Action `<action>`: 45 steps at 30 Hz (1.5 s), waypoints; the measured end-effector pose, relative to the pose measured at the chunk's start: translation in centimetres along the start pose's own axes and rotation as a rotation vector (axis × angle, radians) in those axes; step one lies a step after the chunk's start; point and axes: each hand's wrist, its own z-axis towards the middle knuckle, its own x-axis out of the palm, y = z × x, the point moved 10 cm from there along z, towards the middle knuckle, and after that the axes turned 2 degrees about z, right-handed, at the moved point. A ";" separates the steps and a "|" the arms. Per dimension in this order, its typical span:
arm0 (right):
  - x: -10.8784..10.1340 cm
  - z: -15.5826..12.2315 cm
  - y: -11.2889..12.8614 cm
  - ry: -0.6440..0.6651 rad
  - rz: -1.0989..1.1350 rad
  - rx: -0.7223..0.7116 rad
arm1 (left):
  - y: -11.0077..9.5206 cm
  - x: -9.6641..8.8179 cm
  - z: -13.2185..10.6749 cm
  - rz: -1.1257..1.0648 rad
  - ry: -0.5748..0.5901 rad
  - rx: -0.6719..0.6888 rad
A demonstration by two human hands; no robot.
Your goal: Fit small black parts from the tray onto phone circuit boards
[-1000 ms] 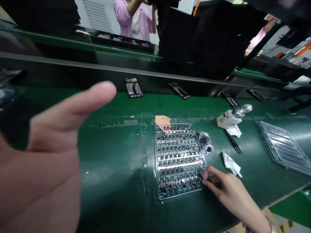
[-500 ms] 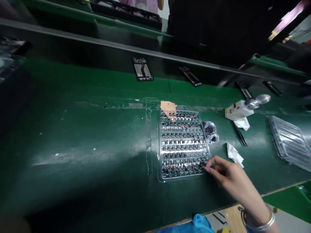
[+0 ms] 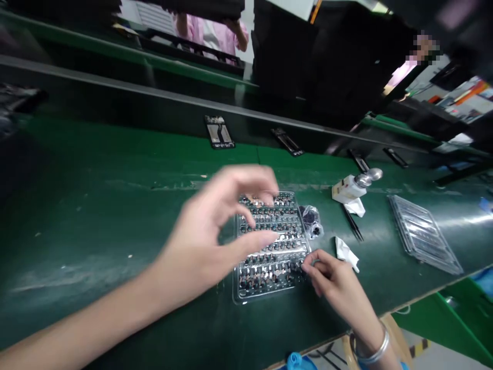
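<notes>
Seen from my remote station, the left hand (image 3: 204,246), away from the tray half a second ago, now stretches, blurred, across my view of the clear tray (image 3: 250,298) on the green bench (image 3: 96,221) — its fingers loosely curved and parted, grasping nothing I can see. The right hand (image 3: 337,285) remains at the tray's lower right edge, fingertips bunched beside the small dark parts (image 3: 265,275); whether they pinch one or merely touch the rim, I cannot tell. The tray lies just left of a plastic bag (image 3: 310,218), with tweezers (image 3: 353,223) and a white bottle (image 3: 348,189) farther right. I judge that the work now has both hands near the tray — not the right alone
</notes>
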 end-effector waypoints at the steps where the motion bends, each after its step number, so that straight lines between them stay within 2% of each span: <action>1: 0.3 0.0 0.8 -0.005 0.029 -0.031 | 1.3 2.3 -0.2 0.023 0.154 -0.084; 3: 1.0 0.0 2.2 0.006 0.081 -0.093 | 4.6 6.3 -1.9 0.068 0.427 -0.290; 5: 1.7 -0.1 3.4 0.026 0.117 -0.148 | 6.7 8.6 -3.6 0.057 0.562 -0.393; 8: 2.9 -0.3 4.6 0.069 0.172 -0.206 | 7.8 10.5 -5.5 -0.079 0.683 -0.450; 10: 3.6 -0.3 4.6 0.112 0.266 -0.193 | 8.1 11.0 -6.2 -0.183 0.716 -0.485; 13: 3.8 0.1 3.2 0.142 0.467 -0.093 | 8.9 10.9 -6.2 -0.240 0.670 -0.514; 16: 1.5 0.8 0.6 0.015 0.524 -0.007 | 9.8 10.3 -5.8 -0.236 0.573 -0.531; 19: -1.0 1.4 -1.8 -0.138 0.342 0.029 | 10.6 10.2 -6.0 -0.215 0.568 -0.571; 21: -1.3 1.6 -2.3 -0.164 0.137 0.020 | 10.7 10.3 -6.2 -0.187 0.587 -0.570; 25: 0.3 1.5 -1.8 -0.138 -0.244 -0.036 | 10.3 10.2 -6.1 -0.148 0.604 -0.515; 28: 0.1 1.0 -1.4 -0.207 -0.390 -0.073 | 10.2 10.4 -6.1 -0.179 0.617 -0.494; 30: -1.5 0.6 -1.3 -0.340 -0.442 -0.094 | 10.4 10.5 -6.2 -0.217 0.610 -0.502; 33: -5.0 -0.2 -1.2 -0.615 -0.558 -0.101 | 10.9 10.6 -6.2 -0.236 0.600 -0.528; 35: -6.0 0.0 -1.0 -0.698 -0.653 -0.122 | 11.1 10.6 -6.1 -0.242 0.596 -0.545; 41: -4.4 2.2 -1.2 -0.609 -0.755 -0.204 | 10.7 10.3 -5.6 -0.318 0.540 -0.562; 43: -4.6 2.0 -0.9 -0.639 -0.713 -0.210 | 10.2 9.9 -5.3 -0.340 0.510 -0.558; 45: -4.8 1.2 0.2 -0.667 -0.568 -0.240 | 9.8 9.4 -5.0 -0.348 0.475 -0.560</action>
